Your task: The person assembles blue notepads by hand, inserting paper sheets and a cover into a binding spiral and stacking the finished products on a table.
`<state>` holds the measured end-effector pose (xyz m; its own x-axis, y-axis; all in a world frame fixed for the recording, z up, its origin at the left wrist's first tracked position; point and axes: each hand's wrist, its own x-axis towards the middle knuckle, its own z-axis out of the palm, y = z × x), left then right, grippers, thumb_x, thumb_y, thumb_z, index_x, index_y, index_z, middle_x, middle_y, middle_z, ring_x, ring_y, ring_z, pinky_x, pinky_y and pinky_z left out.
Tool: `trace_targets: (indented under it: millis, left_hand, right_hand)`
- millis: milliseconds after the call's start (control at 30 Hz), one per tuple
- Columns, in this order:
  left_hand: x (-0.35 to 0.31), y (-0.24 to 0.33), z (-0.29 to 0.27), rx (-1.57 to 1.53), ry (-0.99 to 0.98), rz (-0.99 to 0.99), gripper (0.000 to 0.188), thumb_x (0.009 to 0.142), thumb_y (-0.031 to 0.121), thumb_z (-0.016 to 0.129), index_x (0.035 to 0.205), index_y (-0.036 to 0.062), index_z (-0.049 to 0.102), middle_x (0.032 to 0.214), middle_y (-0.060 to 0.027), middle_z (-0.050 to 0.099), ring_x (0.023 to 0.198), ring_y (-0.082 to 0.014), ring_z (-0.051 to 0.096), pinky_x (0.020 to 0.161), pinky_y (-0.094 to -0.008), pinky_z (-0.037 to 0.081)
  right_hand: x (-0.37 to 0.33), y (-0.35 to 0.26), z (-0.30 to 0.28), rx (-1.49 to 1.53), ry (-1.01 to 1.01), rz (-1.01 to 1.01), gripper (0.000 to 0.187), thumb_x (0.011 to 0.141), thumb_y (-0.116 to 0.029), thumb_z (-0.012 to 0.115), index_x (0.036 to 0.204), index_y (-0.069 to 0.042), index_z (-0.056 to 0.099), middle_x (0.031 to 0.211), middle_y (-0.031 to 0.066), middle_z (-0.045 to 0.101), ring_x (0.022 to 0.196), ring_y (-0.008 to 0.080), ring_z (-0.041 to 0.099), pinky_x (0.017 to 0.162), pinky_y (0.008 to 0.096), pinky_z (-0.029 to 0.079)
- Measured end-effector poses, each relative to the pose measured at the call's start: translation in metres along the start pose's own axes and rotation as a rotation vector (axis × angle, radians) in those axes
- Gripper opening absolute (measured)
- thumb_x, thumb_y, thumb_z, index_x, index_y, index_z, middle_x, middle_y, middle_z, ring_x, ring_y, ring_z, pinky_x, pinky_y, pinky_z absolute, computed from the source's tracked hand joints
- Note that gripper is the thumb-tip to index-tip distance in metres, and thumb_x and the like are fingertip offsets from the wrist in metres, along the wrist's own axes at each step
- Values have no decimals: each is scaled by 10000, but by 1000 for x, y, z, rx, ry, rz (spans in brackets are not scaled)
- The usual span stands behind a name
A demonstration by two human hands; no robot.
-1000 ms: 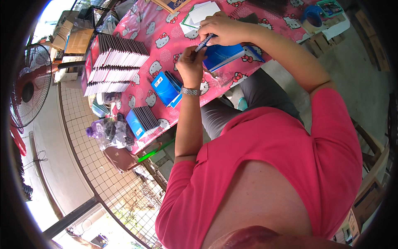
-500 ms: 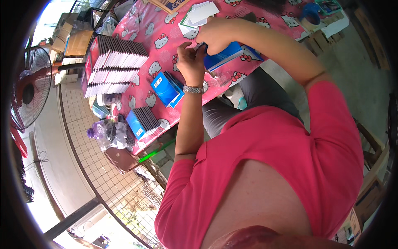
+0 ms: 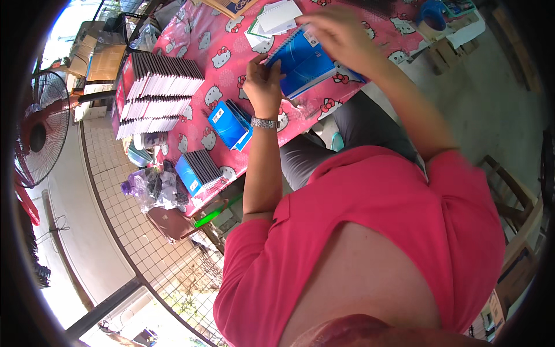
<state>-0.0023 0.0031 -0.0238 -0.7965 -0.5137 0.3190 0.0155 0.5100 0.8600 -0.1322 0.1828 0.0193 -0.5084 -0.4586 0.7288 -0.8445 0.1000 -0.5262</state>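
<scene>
A blue spiral-bound notebook (image 3: pixel 306 63) lies at the table's near edge, its coil along the left side and its cover facing up. My left hand (image 3: pixel 264 87), with a metal watch on the wrist, is closed at the coil edge, thumb against the notebook. Over the notebook's far right corner is my right hand (image 3: pixel 341 37); motion blurs its fingers, and I cannot make out whether they hold anything. Left of my left wrist, a few more blue notebooks (image 3: pixel 228 125) lie in a loose pile.
Tall stacks of spiral-bound books (image 3: pixel 156 87) stand at the left. Nearer is a block of blue notebooks (image 3: pixel 196 172) beside a plastic bag (image 3: pixel 159 186). White cards (image 3: pixel 280 16) lie beyond my hands. A blue tape roll (image 3: pixel 432 17) is at far right; a fan (image 3: pixel 39 136) stands left.
My right hand has moved up and away from my left hand, uncovering much of the notebook's cover. My left hand stays by the coil edge.
</scene>
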Motion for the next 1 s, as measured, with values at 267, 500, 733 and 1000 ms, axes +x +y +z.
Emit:
trace_targets:
  millis: [267, 500, 733, 1000]
  left_hand:
    - [2, 1, 8, -45, 54, 24, 296, 814, 57, 747, 1039, -2, 563, 682, -81, 660, 590, -128, 666, 518, -256, 517]
    - [2, -2, 8, -131, 34, -13, 275, 819, 24, 733, 1034, -31, 570, 721, -95, 667, 610, -128, 672, 533, -250, 540]
    - [3, -3, 12, -236, 58, 20, 200, 828, 9, 719, 964, -66, 592, 751, -100, 685, 629, -117, 670, 564, -264, 574]
    - [-4, 3, 9, -155, 16, -37, 172, 847, 14, 704, 952, -68, 596, 814, -105, 687, 702, -124, 669, 597, -283, 601]
  right_hand:
    - [39, 5, 46, -108, -706, 9, 84, 808, -175, 689, 878, -143, 655, 889, -16, 643, 983, 205, 591, 886, 447, 389]
    - [39, 7, 43, -46, -753, 27, 134, 811, -128, 694, 916, -170, 621, 896, -53, 608, 1053, 159, 551, 972, 509, 293]
    - [40, -1, 40, -47, -732, 25, 117, 826, -254, 700, 859, -176, 619, 894, -50, 584, 1048, 143, 542, 1022, 529, 241]
    - [28, 9, 51, -194, -636, -338, 99, 878, -260, 623, 908, -170, 650, 877, -43, 566, 1043, 134, 531, 1082, 501, 204]
